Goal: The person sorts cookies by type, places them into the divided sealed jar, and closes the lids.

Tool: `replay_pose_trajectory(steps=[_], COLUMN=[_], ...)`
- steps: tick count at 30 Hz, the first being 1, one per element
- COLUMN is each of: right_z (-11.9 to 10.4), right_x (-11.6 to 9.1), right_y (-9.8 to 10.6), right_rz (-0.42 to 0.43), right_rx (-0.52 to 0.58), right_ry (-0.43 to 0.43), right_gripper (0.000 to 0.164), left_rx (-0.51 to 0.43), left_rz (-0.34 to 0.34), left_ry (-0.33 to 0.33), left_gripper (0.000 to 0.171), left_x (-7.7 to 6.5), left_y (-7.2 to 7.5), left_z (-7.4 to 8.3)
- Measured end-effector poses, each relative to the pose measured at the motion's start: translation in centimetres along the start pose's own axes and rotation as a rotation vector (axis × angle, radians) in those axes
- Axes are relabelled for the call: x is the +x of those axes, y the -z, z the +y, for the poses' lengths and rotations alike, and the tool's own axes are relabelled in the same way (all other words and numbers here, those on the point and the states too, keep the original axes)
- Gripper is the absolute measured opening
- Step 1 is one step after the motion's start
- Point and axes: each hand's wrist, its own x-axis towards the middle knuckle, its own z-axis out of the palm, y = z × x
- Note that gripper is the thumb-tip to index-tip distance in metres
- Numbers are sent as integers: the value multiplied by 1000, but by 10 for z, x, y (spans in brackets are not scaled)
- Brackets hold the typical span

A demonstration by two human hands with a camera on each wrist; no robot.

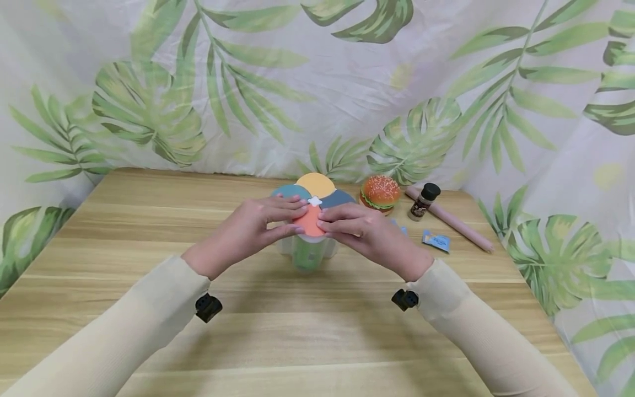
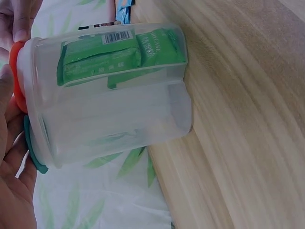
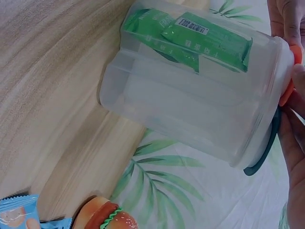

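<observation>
Guessing this is a closing step: left hand (image 1: pixel 250 223) and right hand (image 1: pixel 369 231) are pressing fairly straight fingers on the orange lid (image 1: pixel 310 223). Divided container (image 2: pixel 105 112) is standing on the wooden table (image 1: pixel 307 342), probably needing even pressure next.

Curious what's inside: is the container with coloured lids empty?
Not empty: the container holds green packets, visible through its translucent wall below the orange lid. How full, I cannot tell.
</observation>
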Motion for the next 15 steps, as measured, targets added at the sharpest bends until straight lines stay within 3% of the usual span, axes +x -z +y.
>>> replay_pose_trajectory(steps=[6,15], right_z=[0,0], right_x=[-2,-1], right_y=[0,-2], right_rz=[8,19], right_rx=[-34,-31], right_ry=[24,31], right_gripper=[27,29], left_rx=[12,115], left_rz=[-2,-20], left_ry=[-11,-66], left_gripper=[46,44], left_x=[-2,-3], left_y=[-2,-1], left_z=[-1,-1])
